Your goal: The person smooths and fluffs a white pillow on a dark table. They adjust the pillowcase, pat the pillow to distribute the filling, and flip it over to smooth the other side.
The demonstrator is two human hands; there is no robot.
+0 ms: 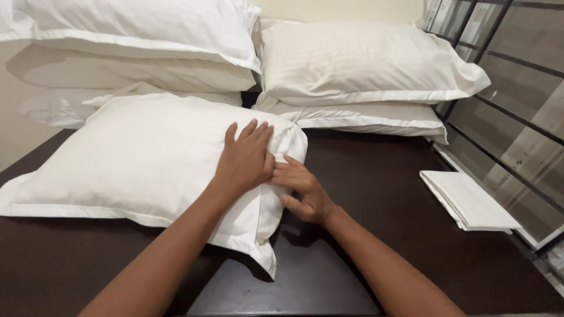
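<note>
Both hands — left hand (245, 159), right hand (303, 189) — press the white pillow (135, 158).

We see a dark brown tabletop (376, 176), a plain cream wall (341, 9) behind, glass panels in black metal framing (517, 117) on our right, soft even light throughout.

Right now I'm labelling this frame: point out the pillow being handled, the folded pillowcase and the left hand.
pillow (135, 158), head view, top face.
folded pillowcase (470, 201), head view, top fold.
left hand (247, 158), head view, back of hand.
</note>
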